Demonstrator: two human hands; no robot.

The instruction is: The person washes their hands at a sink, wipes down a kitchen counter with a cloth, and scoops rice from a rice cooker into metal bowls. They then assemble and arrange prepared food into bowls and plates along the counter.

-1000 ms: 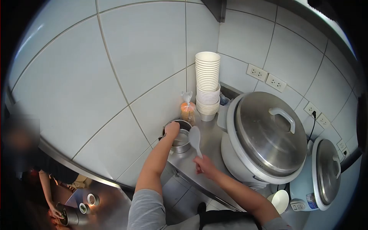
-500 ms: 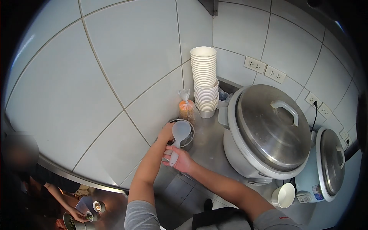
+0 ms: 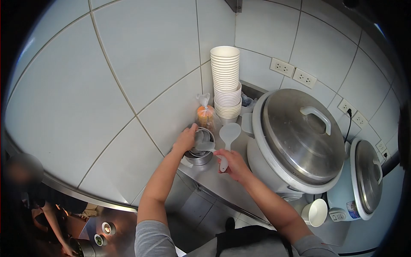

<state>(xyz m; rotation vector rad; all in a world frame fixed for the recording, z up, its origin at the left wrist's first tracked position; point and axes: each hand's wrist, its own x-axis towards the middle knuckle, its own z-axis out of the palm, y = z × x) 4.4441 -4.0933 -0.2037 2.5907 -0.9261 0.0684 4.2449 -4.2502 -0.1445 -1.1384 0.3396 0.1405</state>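
The person's 2 arms are stretching out from the near edge of the scene, forearms bare and angling in toward each other. The left forearm [image 3: 162, 175] is slanting far and slightly right, its elbow bending a little; the right forearm [image 3: 272, 199] is slanting far and left. The left hand [image 3: 185, 139] is lying farther out, its back facing up and its fingers pointing away; their exact grip is hard to tell. The right hand [image 3: 232, 164] is staying apart, nearer and to the right, its fingers curling in a grip.
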